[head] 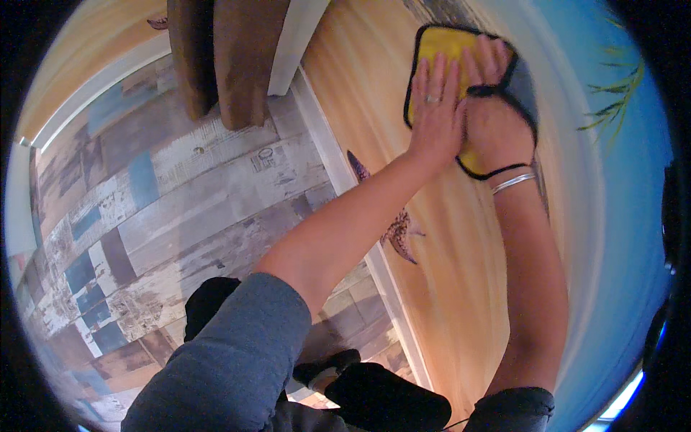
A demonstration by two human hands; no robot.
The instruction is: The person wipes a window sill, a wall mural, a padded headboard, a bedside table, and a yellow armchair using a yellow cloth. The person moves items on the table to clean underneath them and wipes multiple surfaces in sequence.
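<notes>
A yellow cloth (440, 40) with black edging lies against a wall painted with a beach scene. My left hand (437, 110) rests flat on the cloth, fingers extended and slightly apart, a ring on one finger. Beside it, my right hand (499, 127) presses on the cloth with the fingers pointing up. A black-edged fold of the cloth crosses this hand near the knuckles, and a grey part (523, 81) shows at its right. A silver bracelet (513, 183) circles the right wrist. Blur hides the exact hold of the right fingers.
Painted starfish (400, 235) and green leaves (618, 100) decorate the wall. A white baseboard (394, 291) runs along its foot, above a patchwork wood-look floor (178, 216). Brown hanging fabric (243, 59) stands at the upper left, beside a white post (294, 46).
</notes>
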